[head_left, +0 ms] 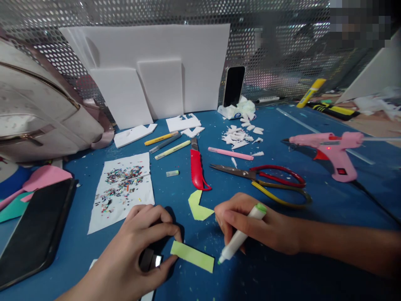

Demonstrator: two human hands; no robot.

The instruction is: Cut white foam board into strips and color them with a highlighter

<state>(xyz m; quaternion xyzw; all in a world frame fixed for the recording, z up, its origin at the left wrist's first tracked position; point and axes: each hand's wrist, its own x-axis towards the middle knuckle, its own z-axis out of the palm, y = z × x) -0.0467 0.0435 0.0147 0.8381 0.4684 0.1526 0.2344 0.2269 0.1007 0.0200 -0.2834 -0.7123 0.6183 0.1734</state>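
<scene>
My left hand (147, 246) pinches the left end of a light green paper strip (194, 256) between thumb and finger. Gripped in my right hand (247, 221) is a white marker (239, 238) with a green end, its green tip pointing down just right of the strip. Tip and strip look slightly apart. A cut green paper piece (197, 207) lies between the hands, farther back. Behind it rests a red utility knife (196, 167). A small marker cap (172, 173) is on the table to the knife's left. Under my left hand a dark object (147, 260) shows partly.
Scissors (260, 175) and a pink glue gun (332, 150) with a lit red light lie right. Beads cover a white sheet (97, 217) at left, beside a black phone (34, 230). Markers, foam scraps (238, 136) and upright white boards (163, 88) stand behind. A bag (40, 100) sits far left.
</scene>
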